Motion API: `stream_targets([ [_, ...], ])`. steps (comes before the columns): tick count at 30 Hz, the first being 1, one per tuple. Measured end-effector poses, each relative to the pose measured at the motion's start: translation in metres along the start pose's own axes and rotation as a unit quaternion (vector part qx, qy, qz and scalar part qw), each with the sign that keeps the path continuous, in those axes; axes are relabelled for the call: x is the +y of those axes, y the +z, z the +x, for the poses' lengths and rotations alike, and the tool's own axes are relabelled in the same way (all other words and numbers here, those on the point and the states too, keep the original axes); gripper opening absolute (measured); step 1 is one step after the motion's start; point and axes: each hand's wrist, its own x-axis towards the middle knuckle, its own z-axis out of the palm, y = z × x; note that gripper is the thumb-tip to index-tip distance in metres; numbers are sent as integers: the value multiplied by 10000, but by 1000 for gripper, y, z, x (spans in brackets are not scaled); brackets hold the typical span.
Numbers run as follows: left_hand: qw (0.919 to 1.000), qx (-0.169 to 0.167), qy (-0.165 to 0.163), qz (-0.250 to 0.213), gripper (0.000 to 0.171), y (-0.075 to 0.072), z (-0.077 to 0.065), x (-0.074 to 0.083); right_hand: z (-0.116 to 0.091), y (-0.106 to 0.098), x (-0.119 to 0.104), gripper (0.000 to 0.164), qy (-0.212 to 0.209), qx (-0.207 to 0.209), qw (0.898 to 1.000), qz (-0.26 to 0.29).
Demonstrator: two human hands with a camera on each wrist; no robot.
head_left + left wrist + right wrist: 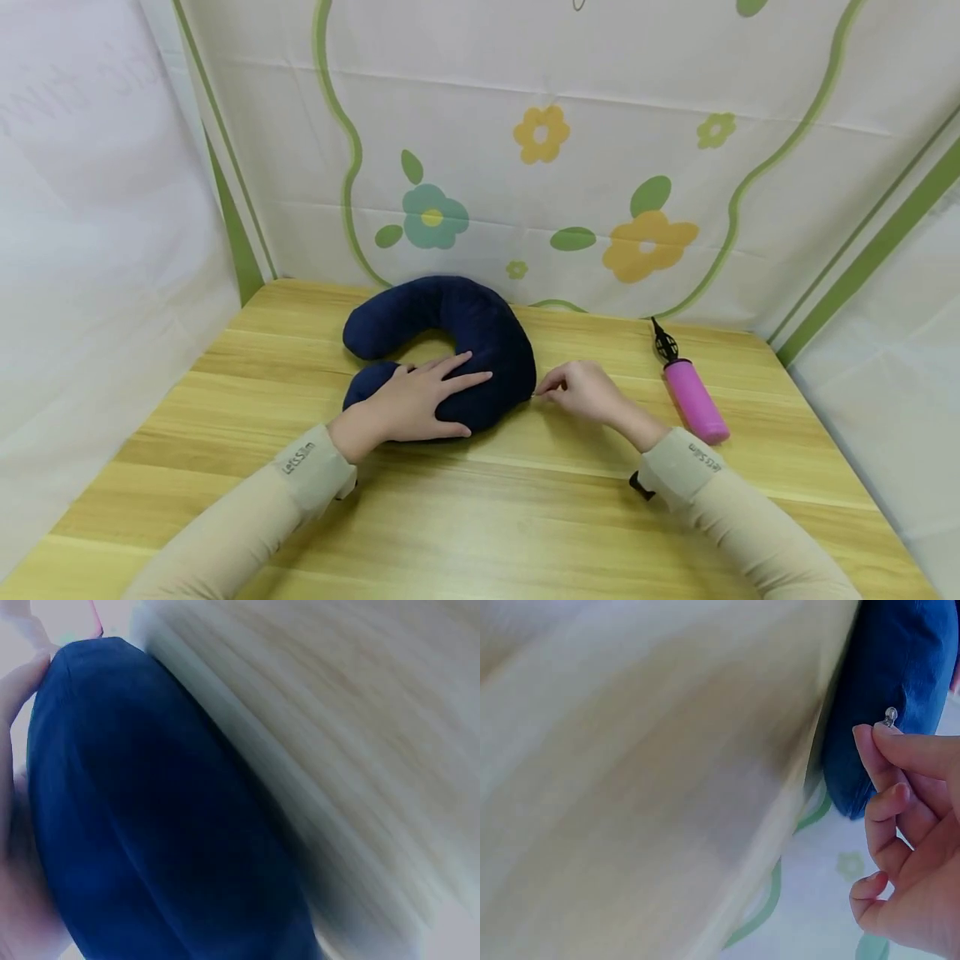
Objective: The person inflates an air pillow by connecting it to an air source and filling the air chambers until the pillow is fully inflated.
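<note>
A dark navy U-shaped neck pillow (487,333) lies on the wooden table, its two ends pointing left. My left hand (420,400) rests on the pillow's near arm with fingers spread. At the pillow's right edge, my right hand (585,390) pinches a small metal zipper pull (890,716) between thumb and index finger, the other fingers loosely bent. In the left wrist view the pillow (165,810) fills much of the picture, with a seam along its side and part of the left hand (26,885) at the left edge.
A pink hand pump (697,402) with a black nozzle (663,343) lies at the right of the table (480,525). Behind the table hangs a white cloth (480,167) with printed flowers. More white cloth (112,250) hangs at both sides.
</note>
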Motion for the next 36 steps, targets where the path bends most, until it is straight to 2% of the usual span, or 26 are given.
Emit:
stream_targets([
  [5, 10000, 5, -21, -64, 81, 0, -2, 1, 0, -4, 8, 15, 350, 34, 9987, 371],
  [13, 9999, 98, -73, 14, 75, 0, -2, 4, -2, -1, 8, 14, 271, -10, 9973, 689],
  [22, 9999, 111, -97, 6, 72, 1, -1, 3, -2, 5, -1, 11, -110, -12, 9973, 730],
  [30, 9999, 107, -50, 13, 71, 2, 2, 4, -3, 4, -5, 13, 40, -96, 9973, 728],
  [36, 9999, -70, -106, -9, 70, 2, 4, 11, -5, 0, -2, 12, 136, -131, 9957, 905],
])
